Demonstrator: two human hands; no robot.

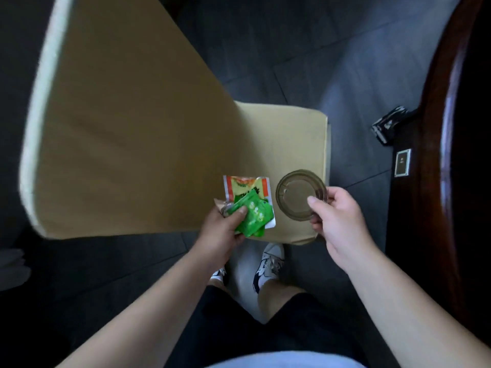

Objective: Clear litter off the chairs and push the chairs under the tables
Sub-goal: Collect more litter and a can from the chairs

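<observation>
**Both hands full over the seat; the table lies to the right**

Nearest the camera, the left hand (221, 229) is clamped on a bunch of wrappers (252, 208): a green sachet pinned under the thumb, an orange-and-white packet fanned out behind it, and what may be a third scrap at the left edge (too blurred to be sure). Just to its right, the right hand (336, 221) pinches a clear plastic lid (299, 197) by its right rim, thumb on top and fingers beneath, the disc held roughly flat. Both pieces of litter hang above the near part of the chair seat (281, 144), apparently lifted clear of it.

Farther off, the rest of the seat looks bare, and the tall chair back (119, 128) rises at the left. The dark wooden table (435, 144) curves along the right side, so the seat faces it across a strip of floor. By my reading, the push must run from left to right, and the left hand is nearer the chair back, though neither hand is free until the litter is dropped somewhere.
</observation>
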